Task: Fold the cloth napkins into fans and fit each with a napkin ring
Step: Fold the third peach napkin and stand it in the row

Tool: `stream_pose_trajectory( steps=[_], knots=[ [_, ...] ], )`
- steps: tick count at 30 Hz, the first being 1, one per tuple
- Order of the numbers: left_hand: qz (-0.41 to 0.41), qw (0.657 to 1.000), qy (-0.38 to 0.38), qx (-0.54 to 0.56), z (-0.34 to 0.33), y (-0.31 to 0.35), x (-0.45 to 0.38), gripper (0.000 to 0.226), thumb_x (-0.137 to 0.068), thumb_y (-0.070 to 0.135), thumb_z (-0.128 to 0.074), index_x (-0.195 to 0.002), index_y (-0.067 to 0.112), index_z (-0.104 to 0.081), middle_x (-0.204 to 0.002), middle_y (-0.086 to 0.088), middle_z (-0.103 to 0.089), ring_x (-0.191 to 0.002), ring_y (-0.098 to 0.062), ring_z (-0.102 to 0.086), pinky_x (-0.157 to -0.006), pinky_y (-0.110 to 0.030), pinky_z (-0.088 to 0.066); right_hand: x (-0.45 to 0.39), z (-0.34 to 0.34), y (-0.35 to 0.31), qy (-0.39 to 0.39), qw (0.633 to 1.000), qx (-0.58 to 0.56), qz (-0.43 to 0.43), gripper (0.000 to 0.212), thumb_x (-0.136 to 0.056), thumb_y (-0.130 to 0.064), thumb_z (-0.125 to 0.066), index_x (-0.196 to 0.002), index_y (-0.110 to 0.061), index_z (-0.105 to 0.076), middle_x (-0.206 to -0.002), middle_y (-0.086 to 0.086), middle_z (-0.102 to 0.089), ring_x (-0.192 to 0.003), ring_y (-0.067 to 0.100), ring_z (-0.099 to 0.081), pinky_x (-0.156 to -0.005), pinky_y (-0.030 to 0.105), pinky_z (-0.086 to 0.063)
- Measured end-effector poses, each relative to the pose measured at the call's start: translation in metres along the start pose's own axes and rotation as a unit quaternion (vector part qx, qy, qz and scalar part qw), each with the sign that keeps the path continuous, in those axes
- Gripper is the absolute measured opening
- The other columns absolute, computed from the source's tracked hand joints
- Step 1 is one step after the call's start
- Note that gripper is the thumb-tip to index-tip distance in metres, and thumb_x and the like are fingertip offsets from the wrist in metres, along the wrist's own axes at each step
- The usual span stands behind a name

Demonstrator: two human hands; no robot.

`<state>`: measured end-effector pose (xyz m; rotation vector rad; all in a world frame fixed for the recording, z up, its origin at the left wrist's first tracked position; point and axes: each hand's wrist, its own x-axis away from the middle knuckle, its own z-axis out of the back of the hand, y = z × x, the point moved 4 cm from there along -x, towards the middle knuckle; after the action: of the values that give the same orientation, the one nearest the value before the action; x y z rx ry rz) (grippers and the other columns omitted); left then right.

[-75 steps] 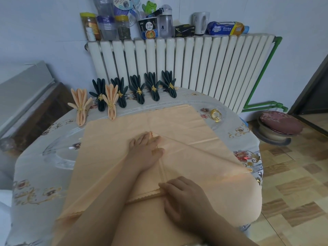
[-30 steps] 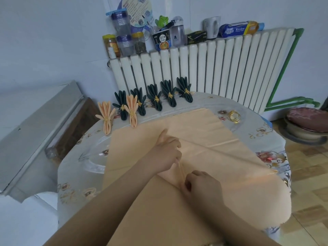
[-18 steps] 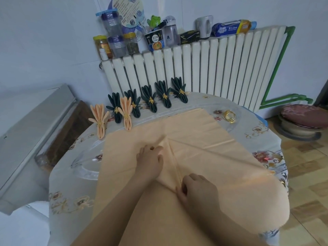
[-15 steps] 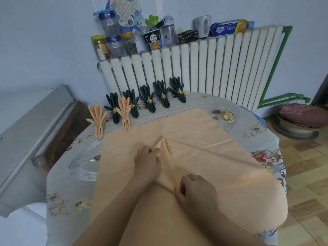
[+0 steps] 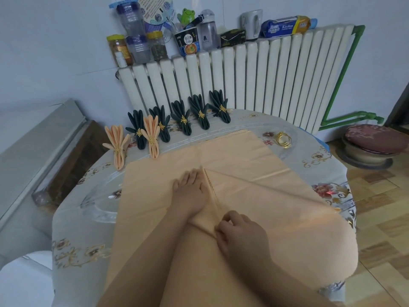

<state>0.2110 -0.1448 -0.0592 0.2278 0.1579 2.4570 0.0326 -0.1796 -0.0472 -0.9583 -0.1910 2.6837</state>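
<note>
Left hand [image 5: 190, 191] flat on the pleats, right hand [image 5: 240, 234] pinching the peach napkin [image 5: 254, 173] — loosen either, and the folds could spring open.

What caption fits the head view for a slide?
Left hand presses the peach napkin flat while right hand pinches its pleat.

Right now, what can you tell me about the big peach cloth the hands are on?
The cloth is a big, plain peach fabric with faint crease lines, spread flat over the table and drooping off its near-right edge. A narrow pleated strip with a tiny scalloped edge runs down its middle. The left hand presses flat beside that strip, and the right hand pinches its near end. Its far-left corner touches one peach fan.
</note>
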Motion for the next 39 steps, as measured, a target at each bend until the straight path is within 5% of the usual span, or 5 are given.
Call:
stream_pose_trajectory(
  steps=[5, 9, 14, 27, 39],
  knots=[
    [0.013, 1.0, 0.022, 0.011, 0.004, 0.001, -0.01, 0.053, -0.101, 0.028, -0.016, -0.152, 0.024, -0.004, -0.16, 0.001, 0.0, -0.147, -0.016, 0.002, -0.118, -0.045, 0.003, 0.001, 0.003, 0.004, -0.03, 1.0, -0.005, -0.002, 0.032, -0.073, -0.043, -0.043, -0.056, -0.033, -0.068, -0.066, -0.011, -0.056, -0.051, 0.009, -0.055, -0.038, 0.016, -0.034],
    [-0.088, 0.96, 0.234, 0.128, 0.024, 0.012, 0.036, 0.039, -0.093, 0.019, -0.036, -0.126, 0.017, -0.057, -0.126, -0.001, -0.055, -0.121, -0.02, -0.046, -0.1, -0.025, -0.03, -0.001, 0.009, 0.003, -0.054, 0.998, -0.014, -0.006, 0.031, -0.073, -0.045, -0.042, -0.058, -0.036, -0.068, -0.061, -0.011, -0.052, -0.049, 0.008, -0.054, -0.038, 0.016, -0.03],
    [-0.261, 0.926, 0.082, 0.262, 0.011, 0.031, 0.114, 0.032, -0.088, 0.017, -0.048, -0.117, 0.016, -0.061, -0.107, 0.014, -0.06, -0.099, 0.007, -0.053, -0.084, -0.006, -0.038, 0.006, 0.016, 0.007, -0.086, 0.995, -0.05, -0.024, 0.022, -0.071, -0.039, -0.042, -0.079, -0.03, -0.061, -0.07, -0.008, -0.054, -0.052, 0.011, -0.056, -0.035, 0.02, -0.031],
    [-0.271, 0.951, 0.133, 0.072, 0.0, 0.047, 0.128, 0.023, -0.081, 0.043, -0.048, -0.083, 0.023, -0.059, -0.089, 0.007, -0.059, -0.077, -0.019, -0.056, -0.064, -0.029, -0.046, 0.014, 0.04, 0.039, -0.149, 0.903, -0.392, -0.096, 0.024, -0.074, -0.008, -0.053, -0.089, -0.026, -0.05, -0.097, -0.002, -0.051, -0.091, 0.005, -0.056, -0.079, 0.021, -0.049],
    [-0.195, 0.978, 0.058, -0.043, 0.008, 0.074, 0.13, 0.038, -0.087, 0.057, -0.044, -0.107, 0.026, -0.053, -0.111, 0.001, -0.049, -0.1, -0.023, -0.048, -0.078, -0.03, -0.035, 0.004, 0.043, 0.071, -0.177, 0.975, 0.003, 0.134, 0.021, -0.075, -0.033, -0.047, -0.065, -0.026, -0.064, -0.064, -0.009, -0.059, -0.058, 0.013, -0.058, -0.058, 0.023, -0.044]
  ],
)
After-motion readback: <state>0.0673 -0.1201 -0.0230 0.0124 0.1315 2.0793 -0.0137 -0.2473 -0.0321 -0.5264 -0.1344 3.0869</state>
